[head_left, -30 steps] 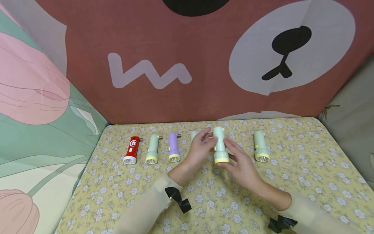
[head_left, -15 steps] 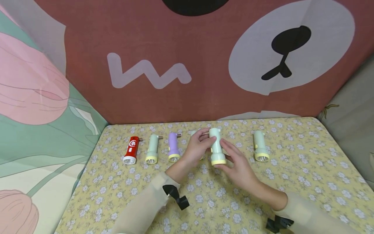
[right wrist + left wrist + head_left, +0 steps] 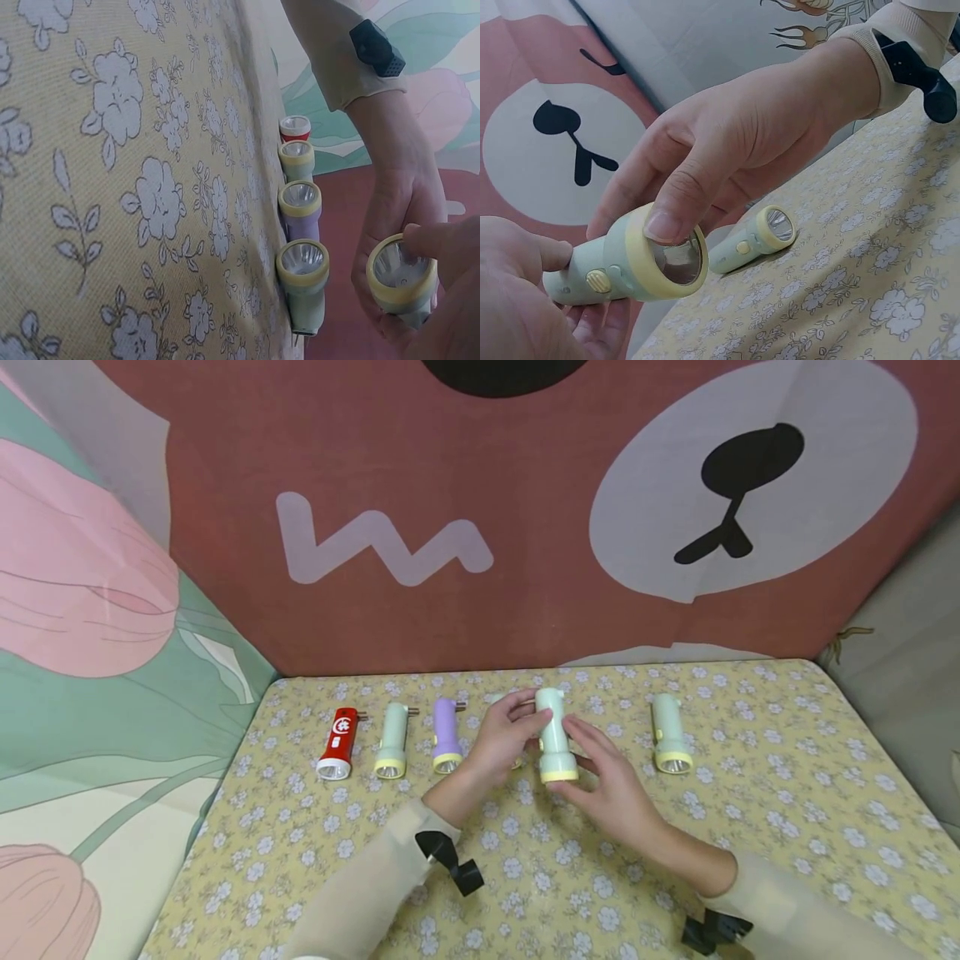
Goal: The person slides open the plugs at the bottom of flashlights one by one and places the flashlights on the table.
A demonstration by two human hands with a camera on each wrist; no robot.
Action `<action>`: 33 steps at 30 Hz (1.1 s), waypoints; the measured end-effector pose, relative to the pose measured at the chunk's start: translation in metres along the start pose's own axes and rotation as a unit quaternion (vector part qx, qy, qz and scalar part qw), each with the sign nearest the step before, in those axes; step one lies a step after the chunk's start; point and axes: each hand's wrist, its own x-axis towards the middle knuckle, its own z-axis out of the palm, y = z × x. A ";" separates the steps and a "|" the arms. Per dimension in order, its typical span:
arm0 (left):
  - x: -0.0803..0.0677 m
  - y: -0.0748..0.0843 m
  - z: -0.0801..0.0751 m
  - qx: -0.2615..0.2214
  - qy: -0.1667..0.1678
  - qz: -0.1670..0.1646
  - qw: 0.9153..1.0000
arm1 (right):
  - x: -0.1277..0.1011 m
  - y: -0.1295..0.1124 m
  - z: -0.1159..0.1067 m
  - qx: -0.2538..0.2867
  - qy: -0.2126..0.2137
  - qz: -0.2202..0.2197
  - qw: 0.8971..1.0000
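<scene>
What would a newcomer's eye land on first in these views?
Probably the mint-green flashlight held above the middle of the floral tablecloth, with the left hand gripping its body and the right hand pinching its yellow lens rim. Next, the row lying on the cloth: a red flashlight at far left, a purple flashlight nearby, and the big bear-face backdrop behind.

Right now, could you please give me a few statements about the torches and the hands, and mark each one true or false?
1. Both hands hold one green torch. True: the left hand grips its body, the right hand its lens end.
2. The red torch lies at the right end of the row. False: at the left end.
3. A purple torch lies on the table. True.
4. The held torch rests flat on the cloth. False: it is lifted clear.
</scene>
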 end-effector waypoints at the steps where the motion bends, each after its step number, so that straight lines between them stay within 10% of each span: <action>1: 0.000 0.000 0.000 -0.001 0.000 -0.001 1.000 | 0.000 0.000 0.000 0.002 0.000 -0.001 1.000; 33: 0.000 0.006 -0.001 0.009 -0.001 0.024 1.000 | -0.001 0.011 -0.003 0.113 -0.032 0.095 0.989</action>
